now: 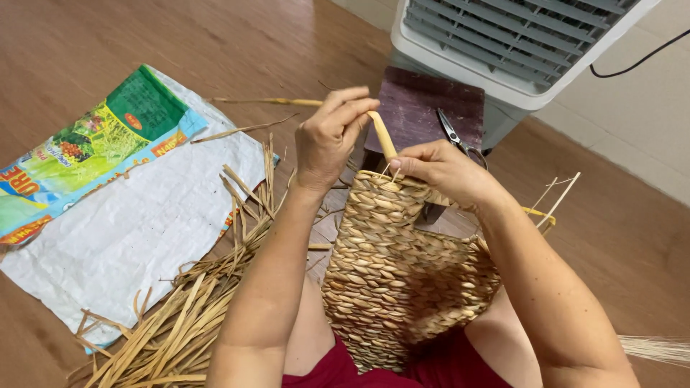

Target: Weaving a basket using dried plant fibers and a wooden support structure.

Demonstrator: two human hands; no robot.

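Observation:
A half-woven basket of tan straw [392,273] rests on my lap, its rim pointing away from me. My left hand [332,136] pinches a thick straw strand [382,135] and pulls it up from the rim. My right hand [440,169] presses on the far rim of the basket, fingers closed where the strand enters the weave. Thin stiff stakes [557,201] stick out from the basket's right side.
A loose pile of straw strands [187,309] lies on a white woven plastic sack [136,230] at my left. Scissors [456,136] lie on a small dark stool [420,108] ahead. A white and grey air cooler [517,43] stands behind it on the wooden floor.

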